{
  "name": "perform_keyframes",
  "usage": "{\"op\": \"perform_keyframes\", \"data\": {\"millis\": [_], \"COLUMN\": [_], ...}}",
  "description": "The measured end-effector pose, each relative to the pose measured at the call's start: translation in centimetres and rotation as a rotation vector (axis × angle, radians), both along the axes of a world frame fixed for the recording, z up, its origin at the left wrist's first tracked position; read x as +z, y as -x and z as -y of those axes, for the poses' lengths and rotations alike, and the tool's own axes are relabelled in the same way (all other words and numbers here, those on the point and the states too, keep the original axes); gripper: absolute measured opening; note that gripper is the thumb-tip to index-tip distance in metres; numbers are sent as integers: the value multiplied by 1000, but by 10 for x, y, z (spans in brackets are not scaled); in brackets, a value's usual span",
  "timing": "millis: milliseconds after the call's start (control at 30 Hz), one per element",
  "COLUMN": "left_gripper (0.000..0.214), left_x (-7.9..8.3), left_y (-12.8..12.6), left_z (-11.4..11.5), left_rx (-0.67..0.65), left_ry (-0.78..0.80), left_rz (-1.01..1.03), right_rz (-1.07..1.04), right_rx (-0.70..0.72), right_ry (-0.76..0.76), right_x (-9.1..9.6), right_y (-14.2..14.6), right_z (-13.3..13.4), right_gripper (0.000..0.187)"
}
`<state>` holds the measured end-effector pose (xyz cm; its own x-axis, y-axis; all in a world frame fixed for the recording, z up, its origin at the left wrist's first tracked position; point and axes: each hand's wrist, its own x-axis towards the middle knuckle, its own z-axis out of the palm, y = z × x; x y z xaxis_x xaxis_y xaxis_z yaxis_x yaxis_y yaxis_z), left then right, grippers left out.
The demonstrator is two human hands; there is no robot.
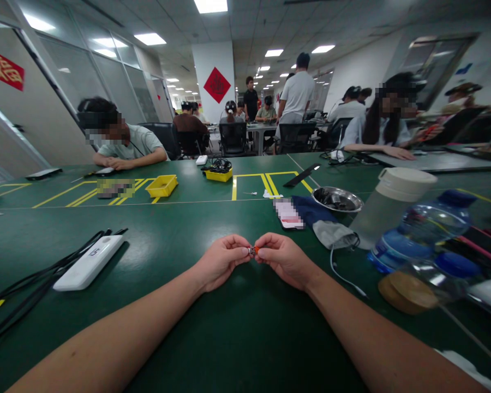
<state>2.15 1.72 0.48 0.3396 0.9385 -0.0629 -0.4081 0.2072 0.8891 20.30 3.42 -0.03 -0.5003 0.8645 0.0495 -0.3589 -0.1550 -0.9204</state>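
Observation:
My left hand [226, 261] and my right hand [284, 259] meet just above the green table, fingertips nearly touching. Between the left thumb and forefinger is a small silvery metal part [251, 251]. The right thumb and forefinger pinch a small orange piece [257, 250] right against it. Both pieces are mostly covered by my fingers, so their exact kind does not show, nor whether they are joined. Behind my right hand lies a phone [288, 214] beside a dark blue and grey cloth pouch [323, 221].
A white power bank [90, 262] with black cables lies left. To the right stand a metal bowl [337, 200], a tumbler [393, 204] and plastic bottles [425, 232]. Yellow trays [162, 186] sit farther back on the green table [180, 218]. Several people sit beyond.

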Motion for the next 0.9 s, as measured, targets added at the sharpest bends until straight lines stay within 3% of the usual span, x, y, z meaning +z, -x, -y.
{"op": "perform_keyframes", "data": {"millis": [567,767,900], "left_gripper": [19,24,23], "left_x": [-2,-2,-3], "left_y": [0,1,1], "left_z": [-1,-3,-4], "left_rx": [4,4,22], "left_ry": [-13,-19,-43], "left_rz": [-31,-26,-38], "right_rz": [104,165,315], "right_rx": [-48,-43,-40], "right_ry": [-117,-218,-349], "right_x": [-7,-6,-6], "right_y": [3,8,11], "right_z": [-1,1,3], "right_gripper": [20,28,33]}}
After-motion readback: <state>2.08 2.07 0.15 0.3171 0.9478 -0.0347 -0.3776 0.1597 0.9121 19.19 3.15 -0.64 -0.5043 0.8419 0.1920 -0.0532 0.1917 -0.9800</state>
